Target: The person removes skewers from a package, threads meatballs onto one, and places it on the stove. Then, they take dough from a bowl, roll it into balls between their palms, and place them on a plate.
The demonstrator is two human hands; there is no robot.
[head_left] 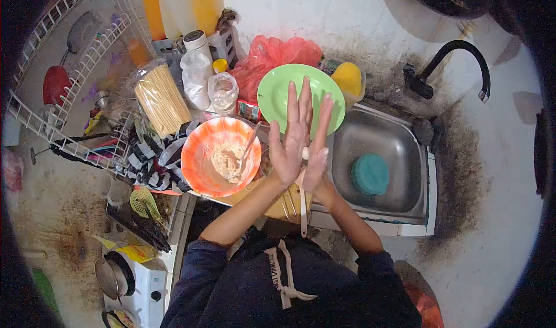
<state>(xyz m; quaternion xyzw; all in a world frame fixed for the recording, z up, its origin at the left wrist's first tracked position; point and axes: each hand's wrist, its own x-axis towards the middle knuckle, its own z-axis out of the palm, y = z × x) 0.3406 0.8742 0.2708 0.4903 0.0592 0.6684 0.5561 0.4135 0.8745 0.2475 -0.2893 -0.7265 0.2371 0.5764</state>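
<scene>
My left hand (291,145) and my right hand (317,157) face each other palm to palm, fingers stretched out. A small pale dough ball (306,153) shows between the palms, mostly hidden by them. Behind my fingers is a light green plate (275,93); what I see of its surface is bare. To the left stands an orange and white bowl (194,145) with a lumpy, crumbly dough mixture (226,163) inside. A metal spoon (250,140) leans in the bowl. Below my wrists, a light-coloured spoon (303,209) lies over the edge of a wooden board (278,209).
At right is a metal sink (399,131) holding a teal round thing (370,173), under a black faucet (457,50). Behind the plate lies a red plastic bag (278,53). Bagged skewers (161,99), bottles (207,9) and a wire rack (63,116) crowd the left; a stove (149,284) stands lower left.
</scene>
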